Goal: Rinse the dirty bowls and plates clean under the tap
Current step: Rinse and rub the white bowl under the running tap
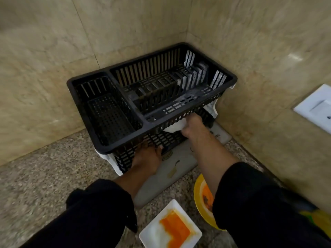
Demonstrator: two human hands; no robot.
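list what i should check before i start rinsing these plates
1. Hands free: not ok. The left hand rests on the lower front of the black dish rack; the right hand grips a white item under it.
2. Rack slots free: ok, no dishes show in them.
3. Dirty dishes close: ok. The white square plate and yellow plate, both orange-smeared, lie by the arms.
4. Right sleeve off the yellow plate: cannot tell; it crosses over it.
5. Tap reachable: cannot tell, none in view.
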